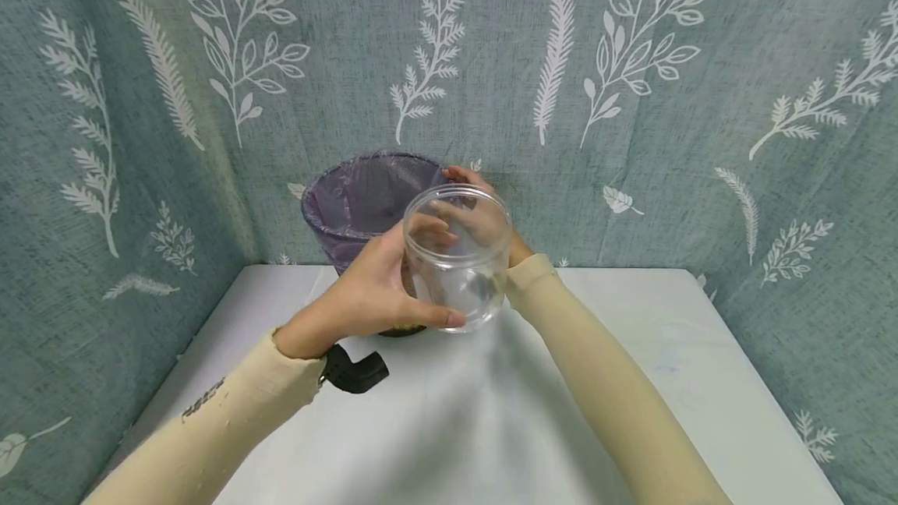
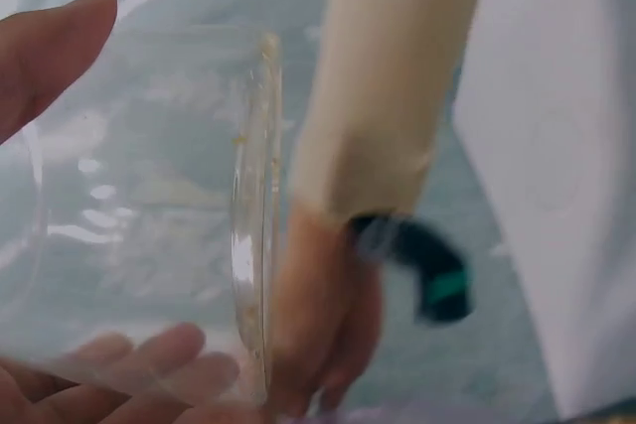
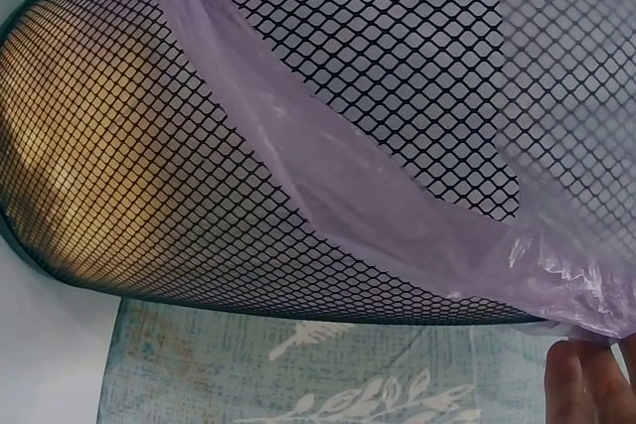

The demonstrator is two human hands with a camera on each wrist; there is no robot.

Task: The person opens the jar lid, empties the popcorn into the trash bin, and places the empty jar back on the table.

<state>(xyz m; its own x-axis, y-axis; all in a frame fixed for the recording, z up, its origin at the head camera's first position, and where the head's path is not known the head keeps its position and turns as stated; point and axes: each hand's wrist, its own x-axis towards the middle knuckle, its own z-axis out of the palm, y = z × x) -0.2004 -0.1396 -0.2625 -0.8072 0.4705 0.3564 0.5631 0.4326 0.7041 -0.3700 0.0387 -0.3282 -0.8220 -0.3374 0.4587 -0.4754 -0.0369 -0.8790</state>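
Observation:
My left hand (image 1: 375, 287) grips a clear plastic jar (image 1: 484, 279) above the white table, thumb along its lower near side and fingers behind it. Its ringed end faces up in the head view, and the left wrist view shows that rim (image 2: 256, 215) side-on. Behind the jar, my right hand (image 1: 480, 213) pinches the edge of a purple bag liner (image 1: 330, 201) at the right rim of a black mesh trash bin (image 3: 378, 57). The right wrist view catches its fingertips (image 3: 581, 374) at the liner's edge; the jar partly covers this hand in the head view.
The bin stands at the back of the white table (image 1: 421, 443), close to the leaf-patterned cloth (image 1: 505, 100) that encloses the table at the back and sides. Something yellowish (image 3: 79, 146) shows through the mesh near the bin's base. A black strap end (image 1: 358, 372) juts from the left wrist.

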